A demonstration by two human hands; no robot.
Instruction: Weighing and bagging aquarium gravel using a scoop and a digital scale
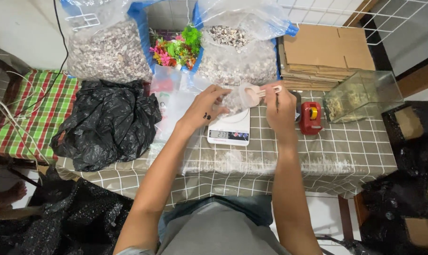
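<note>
My right hand (278,107) grips the handle of a pale plastic scoop (250,94), held tipped over a small clear bag of gravel (232,101) that rests on a white digital kitchen scale (229,130). My left hand (204,107) holds the left side of that bag, fingers curled on its rim. The scale sits on a table with a checked grey-green cloth (289,160), its display lit.
Two big clear sacks of gravel (111,49) (237,56) stand at the back, colourful plastic plants (175,47) between them. A black plastic bag (107,123) lies left. A red tape dispenser (311,117), a small glass tank (363,94) and stacked flat cardboard (325,54) sit right.
</note>
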